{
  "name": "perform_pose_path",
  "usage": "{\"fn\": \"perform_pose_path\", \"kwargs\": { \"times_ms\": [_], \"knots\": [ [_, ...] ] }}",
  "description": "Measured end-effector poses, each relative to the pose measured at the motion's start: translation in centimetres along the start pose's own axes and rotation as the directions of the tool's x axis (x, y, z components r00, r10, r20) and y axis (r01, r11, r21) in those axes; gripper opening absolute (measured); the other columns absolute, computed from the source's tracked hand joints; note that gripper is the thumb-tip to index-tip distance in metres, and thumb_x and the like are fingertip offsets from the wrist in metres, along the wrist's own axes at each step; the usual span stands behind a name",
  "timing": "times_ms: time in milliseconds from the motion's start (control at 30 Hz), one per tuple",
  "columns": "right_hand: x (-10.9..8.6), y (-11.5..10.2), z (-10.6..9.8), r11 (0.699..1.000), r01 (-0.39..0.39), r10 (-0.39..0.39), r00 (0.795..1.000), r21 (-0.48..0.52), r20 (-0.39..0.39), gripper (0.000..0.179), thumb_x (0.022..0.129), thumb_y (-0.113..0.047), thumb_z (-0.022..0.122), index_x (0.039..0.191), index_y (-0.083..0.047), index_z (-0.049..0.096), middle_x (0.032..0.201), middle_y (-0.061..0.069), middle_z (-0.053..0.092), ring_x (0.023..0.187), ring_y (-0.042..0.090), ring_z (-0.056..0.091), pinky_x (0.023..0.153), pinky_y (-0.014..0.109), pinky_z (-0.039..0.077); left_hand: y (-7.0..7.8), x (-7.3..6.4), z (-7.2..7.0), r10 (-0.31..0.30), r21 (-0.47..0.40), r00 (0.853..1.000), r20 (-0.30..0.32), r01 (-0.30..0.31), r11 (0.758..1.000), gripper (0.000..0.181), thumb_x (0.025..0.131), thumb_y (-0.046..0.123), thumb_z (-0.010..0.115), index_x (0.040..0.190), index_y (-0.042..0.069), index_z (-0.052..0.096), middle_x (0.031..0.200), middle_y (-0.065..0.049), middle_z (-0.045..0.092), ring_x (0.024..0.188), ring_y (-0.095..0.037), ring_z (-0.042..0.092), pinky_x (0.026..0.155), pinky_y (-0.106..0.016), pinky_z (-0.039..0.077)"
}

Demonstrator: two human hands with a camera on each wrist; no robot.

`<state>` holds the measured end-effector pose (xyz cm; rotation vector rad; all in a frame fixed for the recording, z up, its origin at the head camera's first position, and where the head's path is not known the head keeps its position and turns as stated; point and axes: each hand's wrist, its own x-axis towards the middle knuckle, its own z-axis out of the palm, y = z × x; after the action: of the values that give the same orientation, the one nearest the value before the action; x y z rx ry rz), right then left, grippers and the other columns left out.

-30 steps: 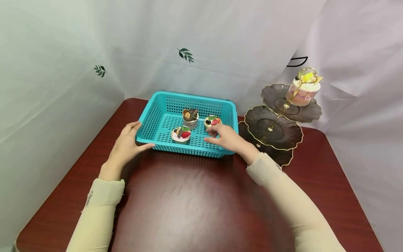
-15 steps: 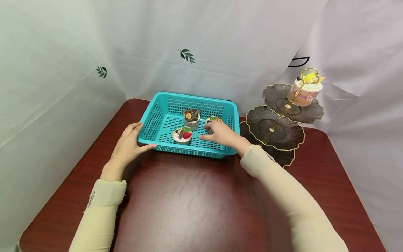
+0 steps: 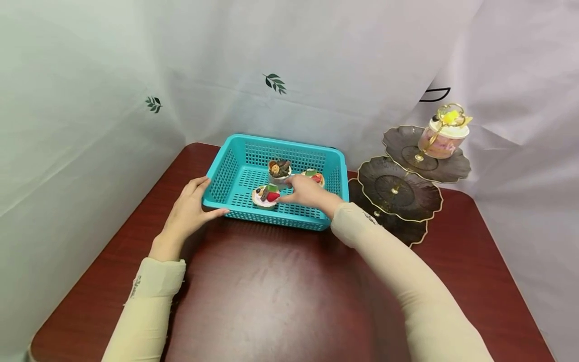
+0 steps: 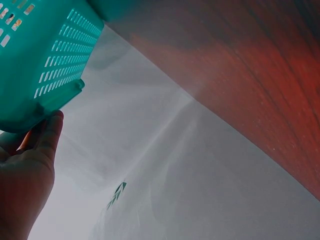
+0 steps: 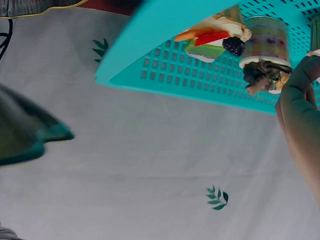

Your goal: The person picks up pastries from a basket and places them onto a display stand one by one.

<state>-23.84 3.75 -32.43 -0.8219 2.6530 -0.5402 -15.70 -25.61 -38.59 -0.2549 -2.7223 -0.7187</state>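
A turquoise plastic basket holds three dessert cups. My left hand holds its near left corner, thumb along the front rim and fingers at the left rim; the left wrist view shows fingertips at the rim. My right hand reaches inside, thumb and fingers spread at the right side of the strawberry-topped dessert cup. Just behind is a dessert cup with chocolate and cookie topping. A fruit-topped dessert cup, partly hidden by the right hand, stands to the right; its blackberry shows in the right wrist view.
Right of the basket stands a three-tier dark stand with gold wavy edges. On its top tier sits a pink dessert cup behind the gold handle. Everything rests on a reddish-brown table, with a pale curtain behind.
My right hand has moved left inside the basket, from the right fruit-topped dessert cup to the strawberry-topped one. My left hand stays at the basket's corner. The whole view has shifted slightly.
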Motion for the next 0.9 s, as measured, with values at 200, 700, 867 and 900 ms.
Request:
{"fn": "perform_pose_path", "kwargs": {
  "times_ms": [200, 700, 867, 900],
  "knots": [
    [1.2, 0.2, 0.5, 0.998, -0.056, 0.055, 0.998, 0.003, 0.029, 0.061, 0.087, -0.041, 0.068, 0.134, -0.003, 0.054, 0.131, 0.013, 0.061, 0.118, 0.028, 0.06, 0.096, 0.041, 0.052, 0.2, 0.0, 0.0, -0.007, -0.002, 1.0, 0.011, 0.007, 1.0, 0.095, 0.073, 0.041, 0.082, 0.142, -0.008, 0.038, 0.146, -0.023, 0.037, 0.133, -0.038, 0.036, 0.102, -0.058, 0.043],
    [3.4, 0.9, 1.4, 1.0, -0.021, 0.02, 0.998, 0.022, 0.064, 0.07, 0.085, -0.043, 0.071, 0.138, -0.003, 0.049, 0.137, 0.014, 0.056, 0.123, 0.027, 0.056, 0.102, 0.04, 0.048, 0.1, 0.0, 0.2, 0.004, -0.013, 1.0, -0.002, -0.004, 1.0, 0.095, 0.071, 0.041, 0.084, 0.141, -0.008, 0.04, 0.145, -0.023, 0.039, 0.133, -0.038, 0.037, 0.103, -0.057, 0.043],
    [4.0, 1.0, 1.7, 0.999, -0.012, 0.007, 0.995, 0.046, 0.096, 0.072, 0.085, -0.042, 0.07, 0.141, -0.004, 0.045, 0.143, 0.013, 0.051, 0.13, 0.027, 0.051, 0.105, 0.042, 0.046, 0.1, 0.1, 0.0, -0.006, -0.008, 1.0, 0.005, 0.006, 1.0, 0.096, 0.071, 0.04, 0.084, 0.141, -0.008, 0.04, 0.145, -0.023, 0.038, 0.133, -0.038, 0.036, 0.104, -0.057, 0.042],
    [4.1, 1.0, 1.7, 0.999, -0.009, 0.005, 0.995, 0.043, 0.102, 0.073, 0.085, -0.043, 0.07, 0.142, -0.005, 0.045, 0.143, 0.012, 0.051, 0.13, 0.026, 0.05, 0.105, 0.041, 0.046, 0.1, 0.1, -0.1, -0.008, -0.008, 1.0, 0.006, 0.008, 1.0, 0.096, 0.071, 0.04, 0.084, 0.141, -0.008, 0.04, 0.145, -0.023, 0.038, 0.133, -0.038, 0.036, 0.103, -0.057, 0.043]
  ]
}}
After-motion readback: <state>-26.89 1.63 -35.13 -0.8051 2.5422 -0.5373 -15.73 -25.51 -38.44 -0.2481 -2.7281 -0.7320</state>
